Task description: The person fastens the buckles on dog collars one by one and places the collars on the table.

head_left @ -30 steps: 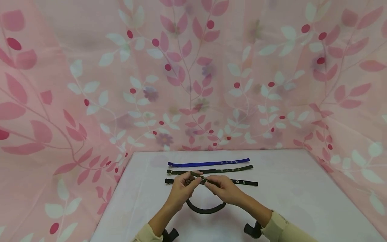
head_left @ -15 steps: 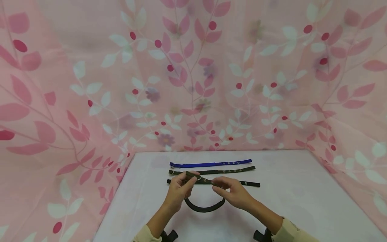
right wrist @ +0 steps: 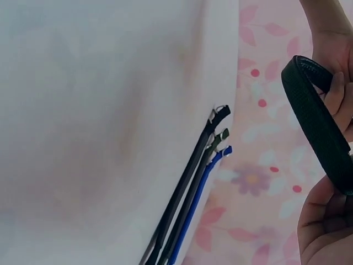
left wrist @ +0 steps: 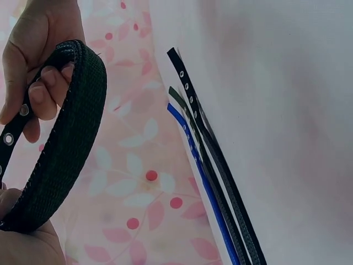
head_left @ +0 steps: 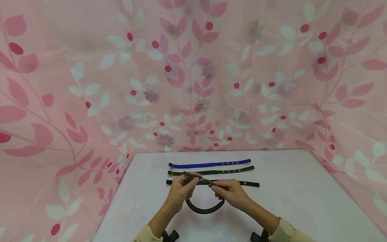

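Observation:
A dark green collar (head_left: pixel 205 211) with metal eyelets is bent into a loop and held up above the white table. My left hand (head_left: pixel 177 192) pinches it near the buckle, with a short strap end standing out over the fingers. Thumb and fingers of my right hand (head_left: pixel 233 193) pinch the eyelet strap. In the left wrist view the woven band of the collar (left wrist: pixel 91 121) hangs in a curve between both hands, its eyelets facing inward. The right wrist view shows the same collar (right wrist: pixel 311 118); the buckle is hidden there.
Beyond the hands, a blue collar (head_left: pixel 208 164), an olive green collar (head_left: pixel 226 171) and a black collar (head_left: pixel 250 184) lie in rows on the white table (head_left: pixel 290 201). My hands partly cover the black one. A pink floral curtain (head_left: pixel 193 77) surrounds the table.
My right hand first moved away rightward from the buckle, showing the eyelet strap, then pinched the strap closer in. The strap end at my left hand now lies flatter.

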Available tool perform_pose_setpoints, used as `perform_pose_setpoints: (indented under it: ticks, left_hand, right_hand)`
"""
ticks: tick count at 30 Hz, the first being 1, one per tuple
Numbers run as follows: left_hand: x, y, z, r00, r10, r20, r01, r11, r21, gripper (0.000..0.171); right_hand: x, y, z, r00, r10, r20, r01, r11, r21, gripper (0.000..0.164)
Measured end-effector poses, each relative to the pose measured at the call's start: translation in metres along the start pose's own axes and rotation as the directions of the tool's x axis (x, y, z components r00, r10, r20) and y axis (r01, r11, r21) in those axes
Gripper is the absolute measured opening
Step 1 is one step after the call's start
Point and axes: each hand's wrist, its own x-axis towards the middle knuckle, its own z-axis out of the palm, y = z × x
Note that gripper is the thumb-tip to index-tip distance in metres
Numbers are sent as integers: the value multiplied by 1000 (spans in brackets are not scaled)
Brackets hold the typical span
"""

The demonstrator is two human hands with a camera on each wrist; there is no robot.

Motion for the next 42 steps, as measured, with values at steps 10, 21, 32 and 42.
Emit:
perform_pose_setpoints:
  ticks: [10,21,32,42]
  left_hand:
    - [-3,-1,6,998,-56,19,56,998,20,34]
    - [-4,1,5,998,-59,24,58,998,32,33]
    - [0,-3,11,997,-68,40,59,979,195,26]
    - [-4,-8,11,994,-109,-15,110,987,120,28]
  right_hand:
    - [-2,-5,9,995,67,-76,-66,998,12,20]
    - [-3,-8,11,993,109,-37,-106,991,82,24]
    - [0,-13,16,998,37,-44,-40,997,-73,26]
    - [-2,-6,18,997,28,-78,-27,1000,8,29]
